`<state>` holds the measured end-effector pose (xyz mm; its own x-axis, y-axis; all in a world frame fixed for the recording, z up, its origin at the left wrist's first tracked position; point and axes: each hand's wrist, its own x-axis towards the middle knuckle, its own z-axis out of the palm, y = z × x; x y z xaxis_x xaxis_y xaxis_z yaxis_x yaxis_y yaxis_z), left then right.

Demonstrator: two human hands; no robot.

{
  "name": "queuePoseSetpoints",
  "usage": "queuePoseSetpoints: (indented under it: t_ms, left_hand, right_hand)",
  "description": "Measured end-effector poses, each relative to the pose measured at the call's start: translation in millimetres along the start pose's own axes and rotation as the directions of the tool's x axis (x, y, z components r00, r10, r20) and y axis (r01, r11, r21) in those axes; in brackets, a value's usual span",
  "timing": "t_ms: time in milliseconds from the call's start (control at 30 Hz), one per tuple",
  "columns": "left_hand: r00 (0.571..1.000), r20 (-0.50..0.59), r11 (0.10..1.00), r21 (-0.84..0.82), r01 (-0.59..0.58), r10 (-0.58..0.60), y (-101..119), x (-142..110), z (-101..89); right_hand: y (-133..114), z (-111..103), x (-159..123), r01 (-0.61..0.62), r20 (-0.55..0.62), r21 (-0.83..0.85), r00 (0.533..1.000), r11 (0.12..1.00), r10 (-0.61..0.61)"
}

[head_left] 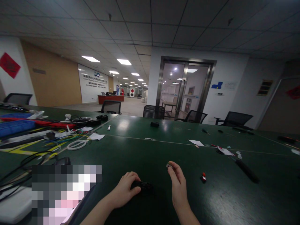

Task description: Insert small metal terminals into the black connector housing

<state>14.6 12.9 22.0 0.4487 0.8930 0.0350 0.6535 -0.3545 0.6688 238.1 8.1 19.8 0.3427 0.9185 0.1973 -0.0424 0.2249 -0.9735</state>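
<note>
My left hand (127,189) is closed round one end of a black oblong object (145,186), whose kind is too dark to make out. It rests low over the green table (131,156). To its right, my right hand (178,184) pinches a small, flat, greyish piece (168,164) between thumb and fingertips, raised apart from the black object. Farther right lies a small red and dark item (203,177) on the table, touched by neither hand.
Cables (77,144), blue trays (16,127) and a blurred-out screen area (67,190) crowd the left. A black-handled tool (246,170) and papers (196,142) lie to the right. A small black box (154,124) stands farther back, with chairs (153,111) beyond.
</note>
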Motion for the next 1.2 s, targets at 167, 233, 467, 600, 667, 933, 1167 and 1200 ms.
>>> queuePoseSetpoints:
  t_ms: [167, 233, 467, 600, 667, 933, 1167, 1200]
  left_hand:
    - [1.0, -0.004, 1.0, 0.0, -0.006, 0.006, -3, 0, 0.9]
    - [1.0, -0.005, 1.0, -0.007, -0.004, 0.004, -2, 0, 0.6]
    - [0.999, -0.03, 0.998, 0.037, -0.04, 0.042, -3, 2, 2.6]
    - [0.998, -0.04, 0.997, 0.059, -0.039, 0.042, -7, 3, 5.0]
    - [0.998, -0.042, 0.997, 0.057, -0.042, 0.045, -7, 3, 4.8]
    - [0.998, -0.045, 0.997, 0.056, -0.043, 0.046, -3, 1, 3.0]
    - [0.998, -0.049, 0.998, 0.045, -0.044, 0.047, -3, 2, 3.1]
    - [0.998, -0.051, 0.998, 0.045, -0.044, 0.046, -3, 2, 3.2]
  right_hand:
    - [0, 3, 0, -0.014, 0.028, 0.011, 1.0, 1.0, 0.013]
    - [0, 4, -1, -0.03, 0.055, 0.016, 0.998, 0.999, 0.029]
    - [-1, 10, -5, -0.04, 0.2, -0.064, 0.978, 0.997, 0.052]
    - [-2, 14, -9, -0.041, 0.277, -0.099, 0.959, 0.994, 0.067]
    - [-3, 16, -11, -0.026, 0.3, -0.133, 0.952, 0.991, 0.065]
    - [-2, 22, -22, 0.069, 0.363, -0.361, 0.929, 0.93, 0.072]
    - [1, 25, -25, 0.151, 0.436, -0.457, 0.897, 0.877, 0.073]
    - [1, 25, -25, 0.165, 0.451, -0.466, 0.89, 0.869, 0.073]
